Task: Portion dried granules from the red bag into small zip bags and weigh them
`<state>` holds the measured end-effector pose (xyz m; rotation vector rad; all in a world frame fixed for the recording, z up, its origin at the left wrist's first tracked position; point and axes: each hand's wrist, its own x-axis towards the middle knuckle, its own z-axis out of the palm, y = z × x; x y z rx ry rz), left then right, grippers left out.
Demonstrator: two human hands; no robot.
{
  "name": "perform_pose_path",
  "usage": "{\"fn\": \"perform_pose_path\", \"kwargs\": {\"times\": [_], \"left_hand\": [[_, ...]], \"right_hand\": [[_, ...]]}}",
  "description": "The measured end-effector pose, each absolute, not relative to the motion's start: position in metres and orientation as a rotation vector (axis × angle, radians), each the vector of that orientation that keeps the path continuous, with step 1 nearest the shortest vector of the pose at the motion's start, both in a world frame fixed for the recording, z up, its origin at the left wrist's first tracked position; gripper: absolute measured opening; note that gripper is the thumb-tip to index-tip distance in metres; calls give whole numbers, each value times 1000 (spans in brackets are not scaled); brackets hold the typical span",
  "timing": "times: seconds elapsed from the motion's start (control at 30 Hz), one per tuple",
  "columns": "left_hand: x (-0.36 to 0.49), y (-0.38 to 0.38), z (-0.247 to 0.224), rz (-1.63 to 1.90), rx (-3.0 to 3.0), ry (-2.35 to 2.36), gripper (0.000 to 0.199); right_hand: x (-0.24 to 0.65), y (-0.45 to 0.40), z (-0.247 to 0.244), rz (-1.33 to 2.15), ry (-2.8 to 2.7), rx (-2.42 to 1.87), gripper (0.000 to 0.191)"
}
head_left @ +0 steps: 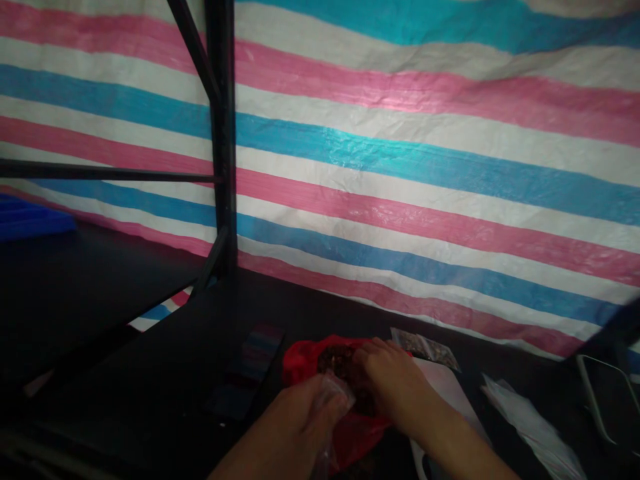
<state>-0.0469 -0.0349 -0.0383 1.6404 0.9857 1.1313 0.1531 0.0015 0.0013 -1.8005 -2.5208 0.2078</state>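
Note:
My left hand (300, 427) is shut on the gathered mouth of a small clear plastic bag (331, 393), whose lower part hangs below my wrist. My right hand (393, 380) rests curved over a heap of dark brown lumps (336, 359). The lumps lie in an open red plastic bag (300, 360), and my fingers hide part of them. The two hands are close together, with the clear bag's mouth next to the heap. Behind my right hand lies a small clear packet of brownish seeds or grains (424, 348). A white sheet (447, 393) lies under my right forearm.
A dark phone (245, 370) lies left of the red bag on the black tabletop (320, 313). Loose clear plastic bags (533, 427) lie to the right. A black metal post (223, 133) stands ahead, before a striped tarpaulin (425, 180). A blue tray (25, 220) sits far left.

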Motion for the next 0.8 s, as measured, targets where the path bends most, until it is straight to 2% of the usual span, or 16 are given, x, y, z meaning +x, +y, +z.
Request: {"fn": "perform_pose_path", "kwargs": {"times": [0.07,0.13,0.33,0.57,0.8], "left_hand": [[-37,-22,-44,916,1534,955,36],[-29,-9,-50,873,1357,901,44],[-25,4,-50,1080,959,789,51],[-27,5,-56,1052,1186,900,53],[-11,13,-70,1159,867,862,58]], "right_hand": [[155,3,2,188,-2537,-1840,46],[157,3,2,206,-2554,-1851,51],[164,-3,0,221,-2533,-1925,48],[157,5,-6,132,-2462,-1986,54],[150,19,-13,243,-2396,-1913,46]]}}
